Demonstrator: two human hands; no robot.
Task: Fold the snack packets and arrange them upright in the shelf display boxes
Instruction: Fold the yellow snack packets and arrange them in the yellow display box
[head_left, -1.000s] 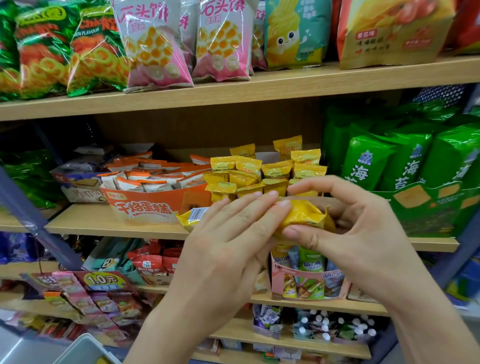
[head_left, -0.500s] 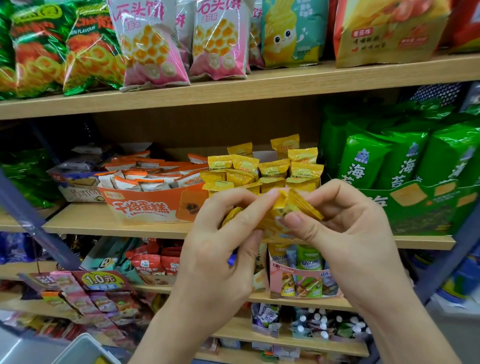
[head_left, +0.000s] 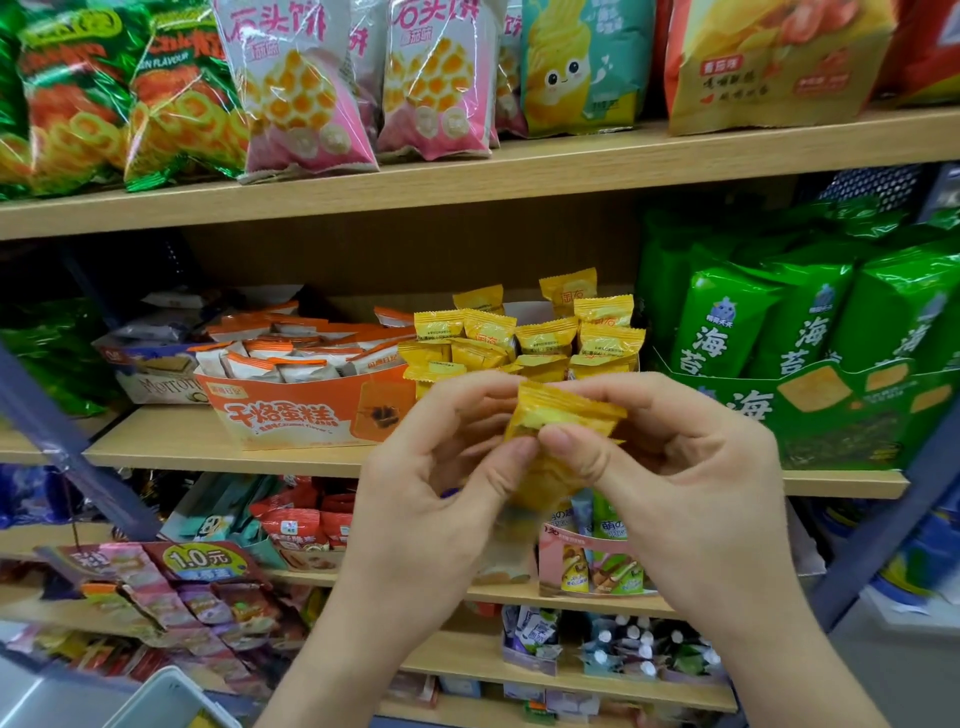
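Observation:
A small yellow snack packet (head_left: 563, 415) is held between both hands in front of the middle shelf. My left hand (head_left: 436, 483) pinches its left lower side with thumb and fingers. My right hand (head_left: 670, 467) pinches its right side, thumb on the front. The packet's lower part is hidden behind my thumbs. Just behind it, several matching yellow packets (head_left: 530, 338) stand upright in a display box that my hands mostly hide. To the left stands an orange display box (head_left: 291, 410) with several white-and-orange packets.
Tall green seaweed bags (head_left: 810, 322) in a green box fill the shelf's right side. Large snack bags (head_left: 306, 88) line the upper wooden shelf (head_left: 519, 171). Lower shelves hold small packets and a 1.0 price tag (head_left: 200, 561). A white bin corner (head_left: 166, 699) shows at bottom left.
The yellow packet has been turned and folded from lying flat across my fingers to standing upright between both thumbs. Both hands have drawn closer together.

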